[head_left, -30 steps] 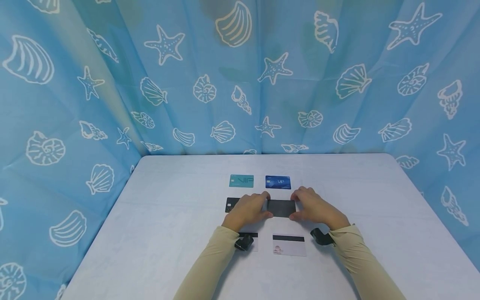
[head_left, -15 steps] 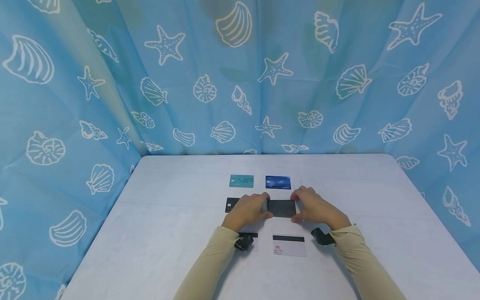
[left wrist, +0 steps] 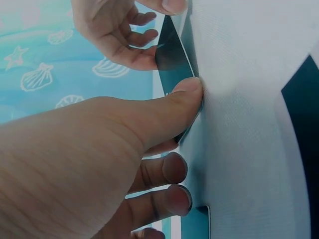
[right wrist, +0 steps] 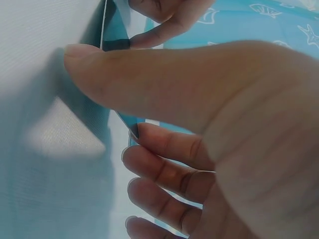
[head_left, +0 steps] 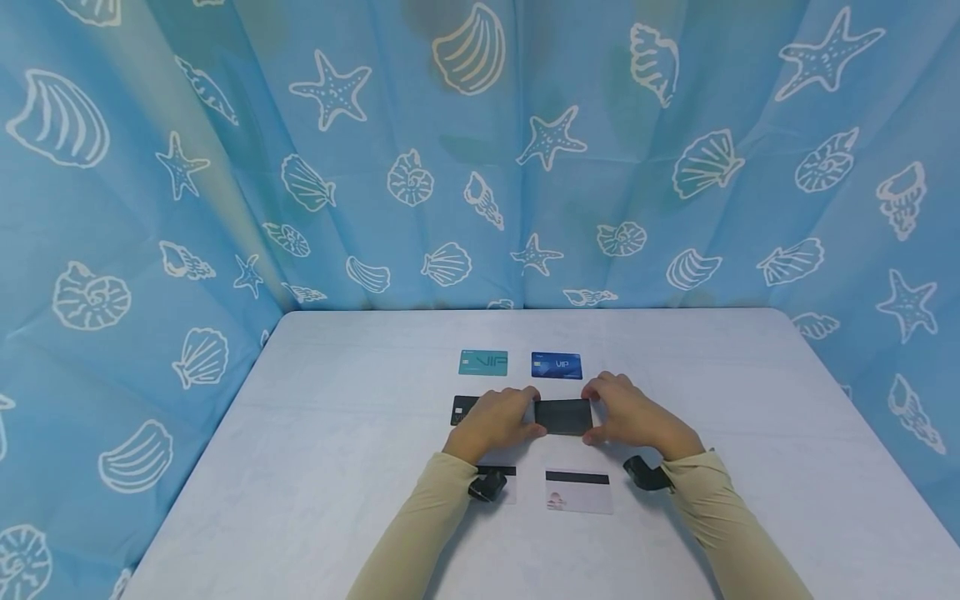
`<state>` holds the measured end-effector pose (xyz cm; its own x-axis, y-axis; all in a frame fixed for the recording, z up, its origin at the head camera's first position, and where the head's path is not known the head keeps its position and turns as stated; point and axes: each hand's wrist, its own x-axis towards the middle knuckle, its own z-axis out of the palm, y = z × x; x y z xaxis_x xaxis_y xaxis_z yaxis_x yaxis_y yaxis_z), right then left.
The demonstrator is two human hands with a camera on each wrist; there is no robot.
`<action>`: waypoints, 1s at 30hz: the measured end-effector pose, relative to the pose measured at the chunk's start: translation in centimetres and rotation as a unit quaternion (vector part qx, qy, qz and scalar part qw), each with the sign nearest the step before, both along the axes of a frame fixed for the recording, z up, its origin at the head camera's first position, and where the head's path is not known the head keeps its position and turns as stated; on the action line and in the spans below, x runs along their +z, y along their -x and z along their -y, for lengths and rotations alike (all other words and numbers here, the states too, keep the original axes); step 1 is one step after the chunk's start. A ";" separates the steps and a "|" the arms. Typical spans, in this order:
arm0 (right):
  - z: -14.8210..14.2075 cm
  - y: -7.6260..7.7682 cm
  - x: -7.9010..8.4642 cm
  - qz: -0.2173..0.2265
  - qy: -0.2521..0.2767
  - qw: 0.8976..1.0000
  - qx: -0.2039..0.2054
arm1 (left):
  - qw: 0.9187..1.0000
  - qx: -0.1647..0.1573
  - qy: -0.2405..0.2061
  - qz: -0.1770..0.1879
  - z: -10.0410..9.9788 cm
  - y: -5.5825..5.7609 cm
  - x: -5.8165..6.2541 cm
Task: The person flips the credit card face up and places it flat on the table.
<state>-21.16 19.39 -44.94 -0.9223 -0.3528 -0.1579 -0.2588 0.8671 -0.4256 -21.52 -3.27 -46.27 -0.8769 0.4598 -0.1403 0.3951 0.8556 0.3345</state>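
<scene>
A dark grey card (head_left: 564,417) spans the gap between both hands in the head view. My left hand (head_left: 498,421) pinches its left end between thumb and forefinger, and my right hand (head_left: 630,414) grips the right end likewise. Seen from the left wrist, the card (left wrist: 174,59) stands edge-on close to the white cloth, with the left thumb (left wrist: 187,92) on its near edge. The right wrist view shows the right thumb (right wrist: 89,64) covering much of the card (right wrist: 115,30). A black card (head_left: 461,407) lies partly hidden behind the left hand.
A teal VIP card (head_left: 483,362) and a blue VIP card (head_left: 556,365) lie farther back. Nearer are a white striped card (head_left: 579,493) and another striped card (head_left: 507,472), partly covered by the left wrist camera (head_left: 488,485). A blue shell-patterned curtain (head_left: 480,167) borders the table.
</scene>
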 end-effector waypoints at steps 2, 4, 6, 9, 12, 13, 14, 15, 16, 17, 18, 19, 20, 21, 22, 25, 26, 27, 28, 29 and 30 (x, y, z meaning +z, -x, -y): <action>-0.1 0.0 0.0 0.001 0.000 1.000 -0.003 | 1.000 -0.002 -0.002 0.000 0.0 0.0 0.0; -0.1 -0.1 0.1 -0.001 0.001 1.000 -0.002 | 1.000 -0.002 -0.003 0.000 0.1 -0.1 0.1; -0.1 -0.1 0.2 -0.003 0.001 1.000 -0.002 | 1.000 -0.002 -0.002 0.000 0.1 -0.1 0.1; -0.2 -0.1 0.2 -0.006 0.001 1.000 -0.001 | 1.000 -0.001 -0.001 0.001 0.0 -0.2 0.2; -0.2 -0.1 0.3 -0.007 0.002 1.000 -0.001 | 1.000 0.001 -0.003 0.003 0.1 -0.2 0.3; -0.2 -0.1 0.4 -0.008 0.002 1.000 -0.001 | 1.000 0.001 -0.004 0.005 0.1 -0.2 0.3; -0.2 -0.1 0.4 -0.010 0.002 1.000 0.002 | 1.000 0.002 -0.005 0.006 0.1 -0.2 0.3; -0.2 -0.1 0.5 -0.012 0.003 1.000 0.003 | 1.000 0.003 -0.007 0.007 0.1 -0.1 0.3; -0.3 -0.1 0.5 -0.014 0.003 1.000 0.005 | 1.000 0.004 -0.009 0.008 0.1 -0.1 0.3; -0.3 -0.1 0.5 -0.016 0.003 1.000 0.004 | 1.000 0.004 -0.011 0.009 0.1 0.0 0.3; -0.3 -0.1 0.6 -0.019 0.003 1.000 0.008 | 1.000 0.004 -0.015 0.009 0.1 0.0 0.4; -0.3 -0.1 0.6 -0.021 0.004 1.000 0.010 | 1.000 0.003 -0.016 0.008 0.1 0.0 0.4; -0.3 -0.1 0.7 -0.023 0.005 1.000 0.014 | 1.000 0.001 -0.018 0.006 0.1 0.1 0.4; -0.3 -0.1 0.7 -0.024 0.006 1.000 0.014 | 1.000 -0.001 -0.020 0.005 0.1 0.1 0.4; -0.4 0.0 0.7 -0.027 0.007 0.999 0.017 | 1.000 -0.004 -0.022 0.003 0.1 0.1 0.5; -0.5 0.0 0.8 -0.033 0.014 0.999 0.024 | 1.000 -0.013 -0.025 -0.006 0.0 0.2 0.6; -0.5 -0.1 0.9 -0.036 0.016 0.999 0.027 | 0.999 -0.017 -0.026 -0.009 0.0 0.2 0.6; -0.6 -0.1 0.9 -0.038 0.017 0.999 0.029 | 0.999 -0.020 -0.028 -0.011 0.0 0.2 0.7; -0.6 -0.1 0.9 -0.040 0.018 0.999 0.031 | 0.999 -0.022 -0.030 -0.013 0.0 0.2 0.7; -0.6 -0.1 1.0 -0.042 0.019 0.998 0.032 | 0.999 -0.026 -0.031 -0.015 0.0 0.2 0.8; -0.6 -0.2 1.1 -0.044 0.020 0.998 0.033 | 0.999 -0.028 -0.034 -0.016 0.0 0.2 0.9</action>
<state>-20.99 19.99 -43.87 -0.9061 -0.4183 -0.0630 -0.3531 0.8298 -0.4321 -21.71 -3.28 -45.39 -0.8525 0.5166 -0.0802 0.4536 0.8072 0.3777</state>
